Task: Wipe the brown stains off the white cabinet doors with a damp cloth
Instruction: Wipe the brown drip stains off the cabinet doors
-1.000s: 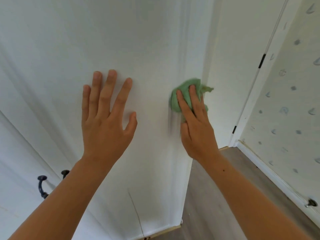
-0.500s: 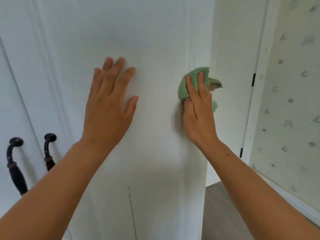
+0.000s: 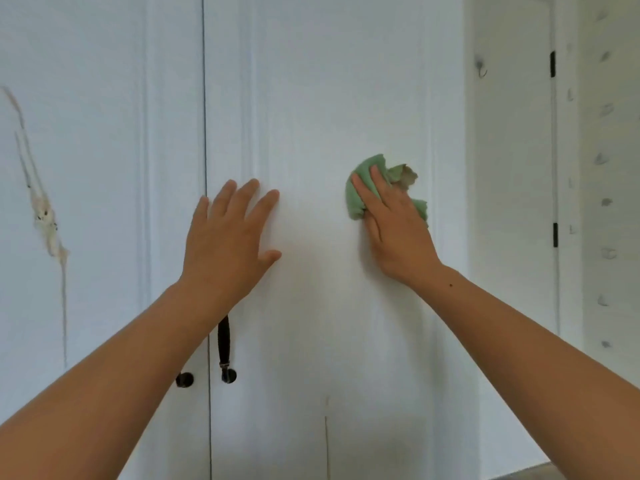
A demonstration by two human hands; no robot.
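Observation:
Two white cabinet doors fill the view. My right hand (image 3: 394, 223) presses a bunched green cloth (image 3: 360, 188) against the right door (image 3: 311, 116), near its right edge. My left hand (image 3: 228, 240) lies flat on the same door with its fingers spread and holds nothing. A long brown stain (image 3: 43, 209) runs down the left door (image 3: 104, 168) at the far left. A thin brown streak (image 3: 326, 441) marks the right door low down, between my forearms.
Two dark handles (image 3: 224, 348) sit by the seam between the doors, partly hidden by my left forearm. To the right are a white room door (image 3: 512, 202) with black hinges and a patterned wall (image 3: 609, 168).
The view has tilted up and to the left, so the left door and its long stain now show. My right hand with the cloth has shifted a little away from the door's right edge.

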